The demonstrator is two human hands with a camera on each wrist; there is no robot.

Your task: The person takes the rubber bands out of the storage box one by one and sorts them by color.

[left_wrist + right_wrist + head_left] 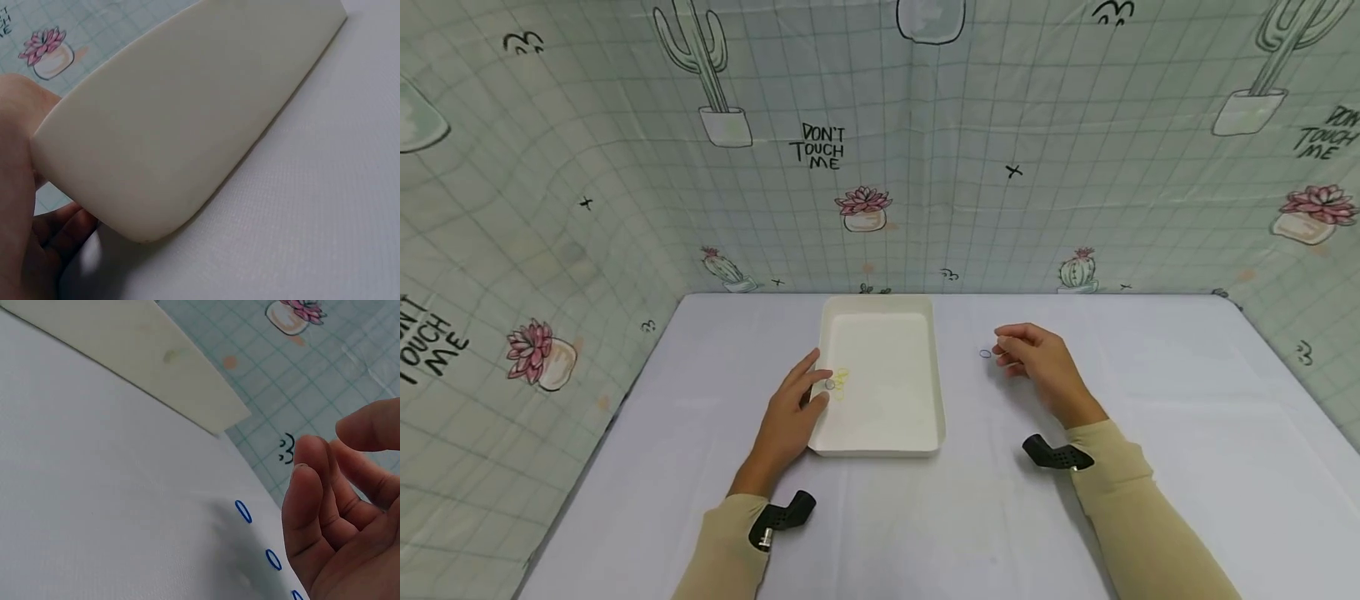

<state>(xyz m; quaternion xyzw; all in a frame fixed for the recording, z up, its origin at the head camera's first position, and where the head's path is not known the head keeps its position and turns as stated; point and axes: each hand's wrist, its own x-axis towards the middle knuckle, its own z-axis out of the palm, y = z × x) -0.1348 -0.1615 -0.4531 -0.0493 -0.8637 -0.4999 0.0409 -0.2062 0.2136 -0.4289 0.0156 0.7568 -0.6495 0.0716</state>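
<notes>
Gripping the tray edge: left hand [790, 412] sits at centre-left of the head view, thumb over the rim of the white tray [880, 433], fingers under its outer wall; it grasps the tray.
Left wrist view: tray's cream side wall [187, 125] fills the frame, thumb and fingers of that hand [25, 206] at the lower left, wrapped round the near corner.
Inside the tray: small yellow rings [841, 379] lie against the left wall, just beside the left thumb; a pale bluish one seems to be among them, too small to be sure.
Right hand [1037, 362]: right of centre in the head view, hovering low over the table [1150, 392], fingers loosely curled, holding nothing I can see.
Blue rings: one tiny blue ring [985, 354] on the cloth just left of the right fingertips, between hand and tray; the right wrist view shows three blue rings [244, 511] in a row at the lower middle, right beside the curled fingers [312, 506], not touched.
Backdrop: cactus-print grid cloth [820, 146] across the top of the head view.
</notes>
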